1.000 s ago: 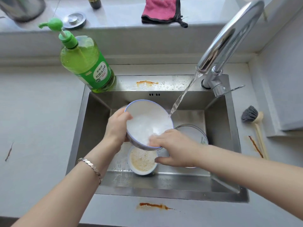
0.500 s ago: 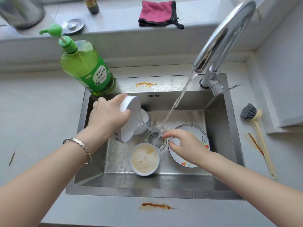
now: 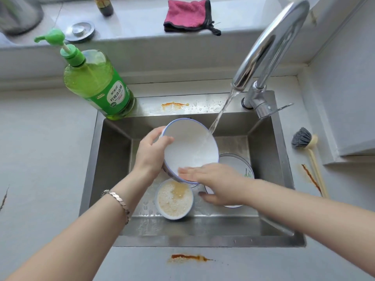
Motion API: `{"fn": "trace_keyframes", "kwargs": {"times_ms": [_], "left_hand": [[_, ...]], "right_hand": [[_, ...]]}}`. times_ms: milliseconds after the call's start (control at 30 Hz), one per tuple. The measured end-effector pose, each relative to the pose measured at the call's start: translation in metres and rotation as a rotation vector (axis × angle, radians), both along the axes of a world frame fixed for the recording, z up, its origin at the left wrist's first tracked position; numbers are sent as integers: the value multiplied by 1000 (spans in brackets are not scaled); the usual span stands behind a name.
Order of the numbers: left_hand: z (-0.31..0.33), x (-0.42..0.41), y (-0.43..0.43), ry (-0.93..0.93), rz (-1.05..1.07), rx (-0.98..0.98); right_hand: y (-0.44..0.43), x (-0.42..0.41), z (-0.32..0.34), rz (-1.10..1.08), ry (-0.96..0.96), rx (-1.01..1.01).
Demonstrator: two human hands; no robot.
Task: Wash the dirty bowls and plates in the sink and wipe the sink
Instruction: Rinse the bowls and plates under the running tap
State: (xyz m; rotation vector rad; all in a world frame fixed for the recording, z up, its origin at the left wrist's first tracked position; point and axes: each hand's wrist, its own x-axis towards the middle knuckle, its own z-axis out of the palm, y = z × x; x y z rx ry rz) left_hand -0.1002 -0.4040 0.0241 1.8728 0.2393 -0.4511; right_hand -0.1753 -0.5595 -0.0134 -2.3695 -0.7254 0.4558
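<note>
My left hand (image 3: 151, 154) grips the left rim of a white bowl (image 3: 192, 147) with a blue edge, held tilted over the steel sink (image 3: 113, 159). Water from the tap (image 3: 269, 49) runs into the bowl. My right hand (image 3: 217, 184) has its fingers on the bowl's lower inner wall and its thumb under the rim. Below it on the sink floor stands a small bowl (image 3: 174, 198) full of foamy brownish water. A patterned plate (image 3: 241, 165) lies at the right of the sink, partly hidden by my right hand.
A green dish soap bottle (image 3: 95, 82) stands at the sink's back left corner. A dish brush (image 3: 308, 151) lies on the counter at the right. A pink cloth (image 3: 187, 15) and a metal drain plug (image 3: 81, 30) sit on the back ledge. Orange stains (image 3: 188, 257) mark the counter and rim.
My left hand turned the bowl from tipped-out back to facing up under the water stream. My right hand moved from over the plate up to the bowl's lower rim.
</note>
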Motion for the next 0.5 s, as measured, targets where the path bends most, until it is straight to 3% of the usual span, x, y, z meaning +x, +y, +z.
{"fn": "trace_keyframes", "kwargs": {"times_ms": [133, 267, 333, 367, 433, 500], "left_hand": [[1, -4, -2, 120, -112, 17], [3, -4, -5, 136, -76, -12], [5, 0, -1, 121, -39, -8], [5, 2, 2, 130, 3, -6], [2, 7, 7, 203, 111, 3], [0, 8, 10, 307, 164, 10]], "right_hand": [[-52, 37, -22, 370, -348, -452], [-39, 78, -9, 378, -510, -573], [-28, 71, -13, 348, -453, -617], [-24, 61, -14, 326, -320, -587], [-14, 35, -13, 200, -92, -302], [-4, 17, -12, -55, -171, 13]]}}
